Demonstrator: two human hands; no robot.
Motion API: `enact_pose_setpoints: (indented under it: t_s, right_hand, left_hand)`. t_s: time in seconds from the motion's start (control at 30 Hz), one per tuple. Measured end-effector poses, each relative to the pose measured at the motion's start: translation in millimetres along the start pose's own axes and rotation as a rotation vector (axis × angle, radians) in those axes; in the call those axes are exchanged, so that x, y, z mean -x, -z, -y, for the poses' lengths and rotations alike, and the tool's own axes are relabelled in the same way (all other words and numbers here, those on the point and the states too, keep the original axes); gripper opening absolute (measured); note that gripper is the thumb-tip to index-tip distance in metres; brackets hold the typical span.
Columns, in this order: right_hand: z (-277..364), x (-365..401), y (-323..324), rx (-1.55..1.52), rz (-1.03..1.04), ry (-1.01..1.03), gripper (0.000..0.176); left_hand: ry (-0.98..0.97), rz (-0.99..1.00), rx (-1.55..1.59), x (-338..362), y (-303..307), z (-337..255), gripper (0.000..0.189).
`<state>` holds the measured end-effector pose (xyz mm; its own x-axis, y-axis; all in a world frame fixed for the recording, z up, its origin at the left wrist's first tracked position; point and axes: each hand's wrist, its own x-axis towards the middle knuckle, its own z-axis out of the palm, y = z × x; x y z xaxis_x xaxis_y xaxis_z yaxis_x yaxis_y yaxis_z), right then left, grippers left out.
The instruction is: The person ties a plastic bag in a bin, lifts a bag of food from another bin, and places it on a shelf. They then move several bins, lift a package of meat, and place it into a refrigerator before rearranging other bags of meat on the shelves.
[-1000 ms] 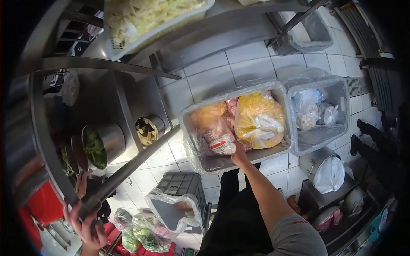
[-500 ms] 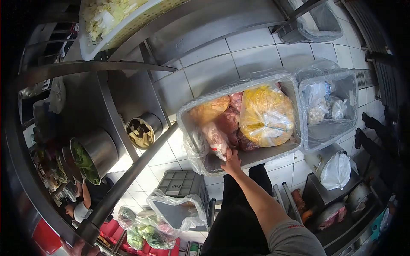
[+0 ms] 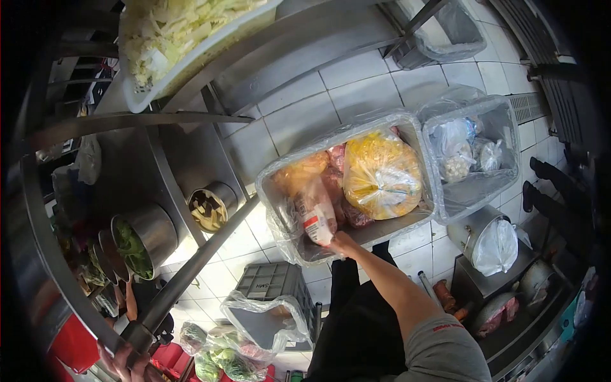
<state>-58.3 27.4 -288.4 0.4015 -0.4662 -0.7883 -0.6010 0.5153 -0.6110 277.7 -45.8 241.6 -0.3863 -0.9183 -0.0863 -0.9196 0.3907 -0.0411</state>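
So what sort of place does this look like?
Probably a commercial kitchen: there's a basket heaped with pale chopped leaves, a metal pot of greens, and a large plastic-lined bin of bagged food.

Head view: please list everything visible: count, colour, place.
Large lined bin: one, grey, centre
Bulging bag: one, yellow, bin's right
Labelled bag: one, pinkish, bin's front left
Meat bags: several, red, same bin
Smaller lined bins: two, grey, right
SMH crate: one, grey, lower centre
Cabbage basket: one, whitish, upper left
Steel pots: several, silver, both sides
Bagged vegetables: several, green, bottom left
Steel rail: one, grey, left
Floor tiles: many, white, centre
Other person's legs: two, black, right
Left hand: one, bare, lower left
Right hand: one, bare, labelled bag
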Motion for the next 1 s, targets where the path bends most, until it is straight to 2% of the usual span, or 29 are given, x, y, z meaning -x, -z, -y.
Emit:
enact_pose_setpoints:
  t_s: [0.03,0.07,0.13,0.17,0.27,0.3,0.4,0.43,0.5,0.53,0.57,0.6,0.63,0.67,0.7,0.73,0.77,0.8,0.83,0.87,0.93,0.97,1.0]
  right_hand:
    - [43.7,25.3,18.8,-0.216,0.045,-0.013,0.032]
    - [65.9,35.8,26.5,-0.39,0.065,-0.185,0.031]
    - [68.8,39.6,28.7,-0.707,0.149,-0.294,0.024]
    - [69.3,42.8,29.1,-0.865,0.192,-0.343,0.022]
    - [74.4,78.3,38.5,-1.057,0.123,-0.35,0.016]
    - [111.1,111.5,55.1,-1.035,0.034,-0.382,0.023]
    - [136.5,173.9,68.0,-1.07,0.022,-0.345,0.024]
    - [149.0,193.2,73.2,-1.108,0.007,-0.353,0.022]
    - [168.6,229.5,80.6,-1.153,-0.033,-0.278,0.004]
    - [176.6,245.0,81.6,-1.181,-0.058,-0.232,0.009]
    - [174.8,256.0,80.6,-1.102,-0.05,-0.205,0.016]
    - [186.6,273.4,84.9,-1.102,-0.09,-0.167,0.016]
    - [205.7,295.1,85.9,-1.103,-0.131,-0.135,0.017]
    - [226.0,316.7,86.4,-1.099,-0.165,-0.103,0.017]
    - [245.5,338.9,91.0,-1.107,-0.139,-0.061,0.019]
    - [255.8,358.2,94.7,-1.089,-0.079,-0.012,0.02]
    - [264.0,375.1,97.1,-1.07,-0.016,0.039,0.021]
    - [274.9,394.2,100.7,-1.049,0.046,0.089,0.022]
    - [307.0,433.7,119.1,-0.867,0.09,0.093,0.029]
    - [321.5,459.2,128.9,-0.832,0.108,0.098,0.026]
    - [332.5,497.1,139.9,-0.768,0.157,0.097,0.022]
    - [328.6,506.9,141.2,-0.752,0.202,0.171,0.017]
    - [325.5,517.7,141.9,-0.687,0.196,0.224,0.016]
  left_hand:
    - [-0.033,0.049,-0.052,-1.4,5.5,0.1,0.024]
    - [0.001,0.071,-0.059,3.9,8.0,0.7,0.025]
    - [0.068,0.111,-0.074,15.2,5.7,1.5,0.027]
    - [0.071,0.069,-0.051,15.2,4.0,-0.2,0.027]
    - [0.082,0.067,-0.032,8.9,8.3,-5.9,0.027]
    - [0.099,0.074,-0.012,11.6,8.6,-3.1,0.026]
    - [0.094,0.0,0.017,9.1,7.9,-6.2,0.027]
    - [0.104,-0.011,0.037,7.7,9.6,-8.9,0.027]
    - [0.141,-0.081,0.026,6.9,12.5,-17.4,0.027]
    - [0.148,-0.104,-0.022,5.6,15.4,-23.1,0.028]
    - [0.18,-0.235,0.066,11.9,8.0,-34.3,0.029]
    - [0.133,-0.349,0.218,13.0,-1.0,-54.0,0.031]
    - [0.196,-0.358,0.488,22.8,-24.9,-75.8,0.033]
    - [-0.026,-0.324,0.601,13.5,-41.0,-100.9,0.037]
    - [0.112,-0.158,0.744,-3.5,-46.8,-134.1,0.043]
    - [0.257,-0.069,0.942,-13.7,-61.2,-158.0,0.062]
    - [0.433,0.033,1.145,-10.6,-103.6,-169.8,0.076]
    - [0.6,0.21,1.688,-12.5,-119.5,-174.0,0.075]
    - [0.766,0.432,2.22,-15.1,-128.8,-180.1,0.076]
    - [0.939,0.708,2.736,-17.1,-127.8,-188.8,0.079]
    - [0.644,0.323,2.865,-28.4,-92.1,-210.8,0.08]
    - [0.504,0.126,2.898,-32.2,-74.3,-221.1,0.08]
    - [0.543,0.002,2.794,-36.0,-62.2,-230.7,0.08]
